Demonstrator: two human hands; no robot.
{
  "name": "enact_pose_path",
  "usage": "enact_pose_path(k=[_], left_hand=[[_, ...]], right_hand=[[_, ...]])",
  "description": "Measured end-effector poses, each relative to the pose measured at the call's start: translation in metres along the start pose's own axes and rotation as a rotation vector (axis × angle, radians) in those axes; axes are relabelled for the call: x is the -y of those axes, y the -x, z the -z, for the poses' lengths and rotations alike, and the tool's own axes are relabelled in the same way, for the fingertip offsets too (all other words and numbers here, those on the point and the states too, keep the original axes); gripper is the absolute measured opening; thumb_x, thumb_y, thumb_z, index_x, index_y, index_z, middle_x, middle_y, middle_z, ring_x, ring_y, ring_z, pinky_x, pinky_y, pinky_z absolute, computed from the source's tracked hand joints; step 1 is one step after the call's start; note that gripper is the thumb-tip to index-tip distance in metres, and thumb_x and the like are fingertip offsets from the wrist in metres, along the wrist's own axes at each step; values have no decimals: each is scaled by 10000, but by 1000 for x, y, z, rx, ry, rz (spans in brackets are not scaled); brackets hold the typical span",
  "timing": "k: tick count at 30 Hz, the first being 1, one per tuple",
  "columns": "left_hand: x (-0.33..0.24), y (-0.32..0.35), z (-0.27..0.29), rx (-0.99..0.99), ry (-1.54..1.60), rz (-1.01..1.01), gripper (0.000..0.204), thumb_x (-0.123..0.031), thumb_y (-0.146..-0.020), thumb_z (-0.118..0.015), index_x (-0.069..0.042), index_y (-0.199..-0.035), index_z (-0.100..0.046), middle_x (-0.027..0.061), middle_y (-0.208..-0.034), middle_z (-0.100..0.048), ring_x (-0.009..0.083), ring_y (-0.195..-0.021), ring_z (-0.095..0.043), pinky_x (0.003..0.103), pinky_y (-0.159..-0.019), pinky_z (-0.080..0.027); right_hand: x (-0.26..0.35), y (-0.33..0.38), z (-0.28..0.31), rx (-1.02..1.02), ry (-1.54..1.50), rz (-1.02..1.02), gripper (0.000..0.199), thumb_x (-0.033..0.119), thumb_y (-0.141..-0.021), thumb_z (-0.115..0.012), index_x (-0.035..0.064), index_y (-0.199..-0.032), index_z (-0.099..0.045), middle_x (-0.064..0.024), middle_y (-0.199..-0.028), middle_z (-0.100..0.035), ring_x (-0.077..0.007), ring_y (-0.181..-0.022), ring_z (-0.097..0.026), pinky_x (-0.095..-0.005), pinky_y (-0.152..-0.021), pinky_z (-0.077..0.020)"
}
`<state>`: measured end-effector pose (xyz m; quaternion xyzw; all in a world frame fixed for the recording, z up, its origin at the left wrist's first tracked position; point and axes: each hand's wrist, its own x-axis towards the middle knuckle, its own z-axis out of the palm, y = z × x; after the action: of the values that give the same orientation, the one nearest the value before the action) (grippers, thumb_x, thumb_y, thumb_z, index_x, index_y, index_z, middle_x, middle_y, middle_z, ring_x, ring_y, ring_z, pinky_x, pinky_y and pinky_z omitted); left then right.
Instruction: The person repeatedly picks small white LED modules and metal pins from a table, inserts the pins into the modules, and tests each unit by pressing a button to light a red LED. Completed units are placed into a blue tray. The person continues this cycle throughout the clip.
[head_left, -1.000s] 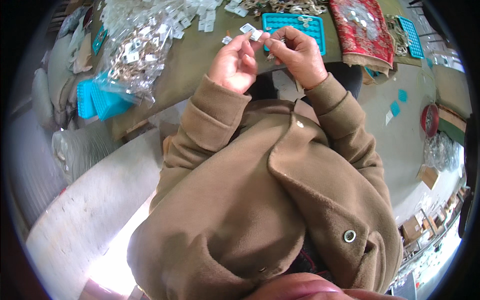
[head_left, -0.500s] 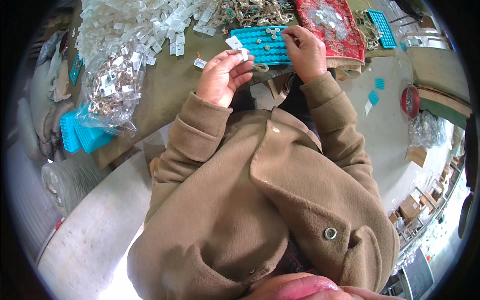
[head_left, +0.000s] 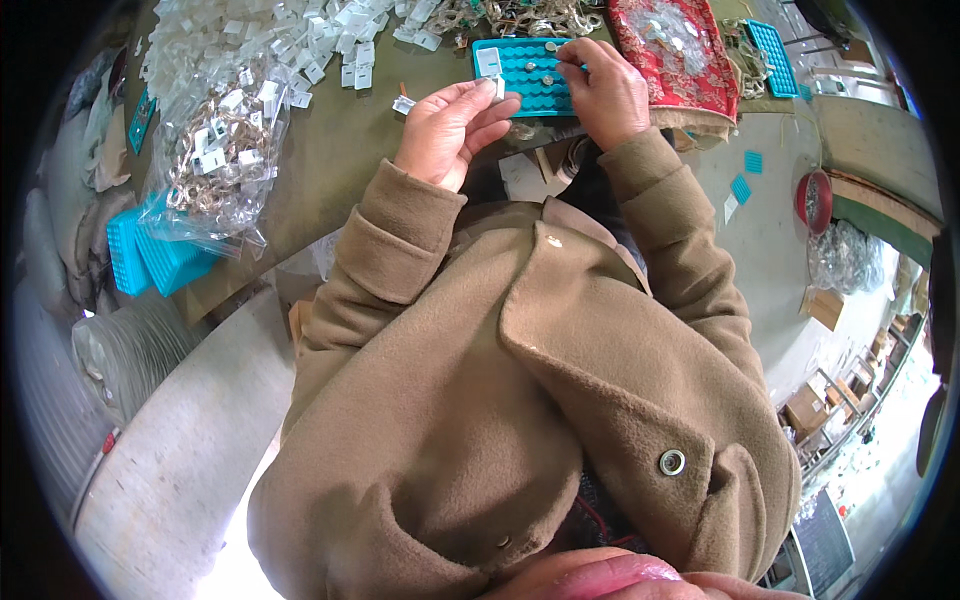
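Note:
My left hand (head_left: 446, 130) pinches a small white plastic case (head_left: 489, 64) between thumb and fingers, with its flap standing up over the tray's left end. Under both hands' reach lies a turquoise tray (head_left: 535, 104) with wavy rows of slots, holding several small round pieces (head_left: 547, 80). Above the right part of that tray is my right hand (head_left: 610, 98), thumb and index finger together. Whatever sits between those fingertips is too small or hidden to make out. Another white case (head_left: 403, 104) lies on the table left of my left hand.
A big heap of white cases (head_left: 250, 35) covers the table's far left, beside a clear bag (head_left: 215, 150) of chains and cases. Tangled cords (head_left: 530, 15) lie behind the tray. A red patterned cloth (head_left: 690, 85) bears clear pieces. Stacked turquoise trays (head_left: 165, 250) stand at the left edge.
The white case and my left hand have shifted slightly right relative to the tray, the case now overlapping its left end. My right hand stays over the tray, fingers pinched. The whole view has moved slightly.

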<state>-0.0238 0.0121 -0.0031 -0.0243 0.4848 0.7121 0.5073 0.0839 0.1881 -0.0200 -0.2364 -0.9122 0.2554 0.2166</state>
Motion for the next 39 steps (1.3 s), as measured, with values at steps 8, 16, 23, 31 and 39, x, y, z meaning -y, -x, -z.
enact_pose_path(k=[8, 16, 23, 31, 39], left_hand=[[0, 0, -4, 58, 40, 20, 221, -112, -973, -520, 39, -1121, -584, 161, -1120, -654, 195, -1018, -661, 256, -799, -586], [0, 6, -4, 56, 16, 5, 211, -108, -968, -534, 23, -1127, -580, 153, -1113, -656, 191, -1007, -666, 251, -796, -585], [6, 6, -3, 47, 57, 12, 210, -109, -960, -550, 21, -1121, -583, 151, -1099, -661, 197, -1005, -668, 259, -789, -588], [12, 9, -10, 41, 32, 23, 214, -114, -965, -540, 16, -1128, -590, 144, -1084, -668, 191, -990, -671, 257, -789, -584], [14, 9, -9, 73, 20, 13, 218, -125, -966, -542, 12, -1127, -592, 140, -1078, -671, 183, -990, -670, 257, -795, -581]], right_hand=[[-6, -14, 6, -10, -86, -72, 174, 233, -858, -653, 147, -987, -733, -115, -847, -652, -315, -812, -649, -384, -728, -515], [-6, -14, -12, -48, 42, 22, 189, 169, -842, -617, 139, -986, -735, -115, -906, -667, -324, -857, -651, -406, -766, -524], [-9, -21, 0, 101, -60, -133, 178, 186, -813, -639, 95, -937, -729, -151, -854, -685, -346, -823, -658, -420, -747, -524], [-16, -20, 7, 10, 7, -51, 183, 197, -826, -645, 122, -968, -732, -132, -902, -684, -331, -858, -655, -405, -765, -520], [-17, -14, 0, 44, 53, 29, 166, 154, -825, -634, 108, -955, -727, -121, -867, -658, -332, -834, -644, -424, -741, -512]])
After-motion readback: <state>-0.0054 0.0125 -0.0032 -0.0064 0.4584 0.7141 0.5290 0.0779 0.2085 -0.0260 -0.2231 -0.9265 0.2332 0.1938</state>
